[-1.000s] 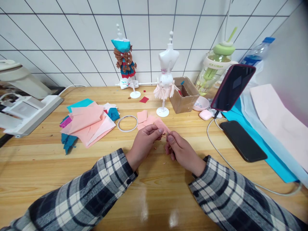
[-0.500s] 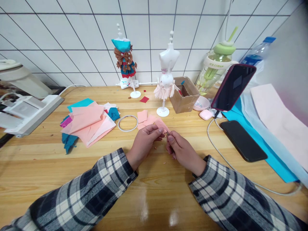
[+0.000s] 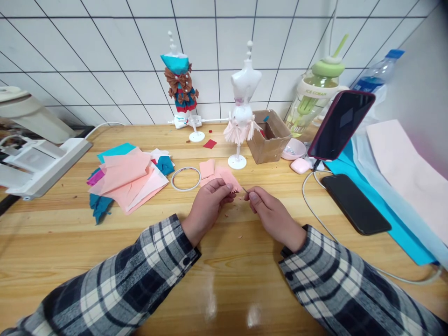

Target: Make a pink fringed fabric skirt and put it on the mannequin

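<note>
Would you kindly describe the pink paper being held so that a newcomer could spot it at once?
On the wooden table, look to the middle, where the left hand and right hand are close together. The pink paper sticks out of the left hand, toward the right. Its ragged near edge sets it apart from the straight-edged pink piece lying beyond that hand.

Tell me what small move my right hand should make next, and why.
I'd probably bring the slim dark tool in your right hand to the peach paper piece with the jagged edge: the tool's tip points toward that edge from close by, and your left hand pinches the paper.
</note>
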`<act>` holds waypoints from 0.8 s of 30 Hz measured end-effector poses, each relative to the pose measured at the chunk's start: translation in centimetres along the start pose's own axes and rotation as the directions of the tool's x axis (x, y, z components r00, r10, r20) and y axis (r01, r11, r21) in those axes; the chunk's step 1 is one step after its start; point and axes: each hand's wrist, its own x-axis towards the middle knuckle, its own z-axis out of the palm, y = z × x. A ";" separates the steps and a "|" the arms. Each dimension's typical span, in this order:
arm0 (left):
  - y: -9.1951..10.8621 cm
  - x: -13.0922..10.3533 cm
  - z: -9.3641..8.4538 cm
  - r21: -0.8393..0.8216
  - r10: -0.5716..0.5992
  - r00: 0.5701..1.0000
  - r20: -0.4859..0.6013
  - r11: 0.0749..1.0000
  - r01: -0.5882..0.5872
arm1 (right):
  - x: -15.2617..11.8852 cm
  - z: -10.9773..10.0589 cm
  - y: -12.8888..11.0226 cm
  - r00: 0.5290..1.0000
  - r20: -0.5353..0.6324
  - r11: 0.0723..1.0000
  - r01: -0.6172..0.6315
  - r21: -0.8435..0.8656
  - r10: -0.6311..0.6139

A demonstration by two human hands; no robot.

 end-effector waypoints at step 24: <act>-0.3 0.0 -0.4 0.142 0.010 0.996 0.092 0.990 -0.023 | 0.3 -0.1 0.2 0.998 0.067 0.998 -0.025 0.066 0.021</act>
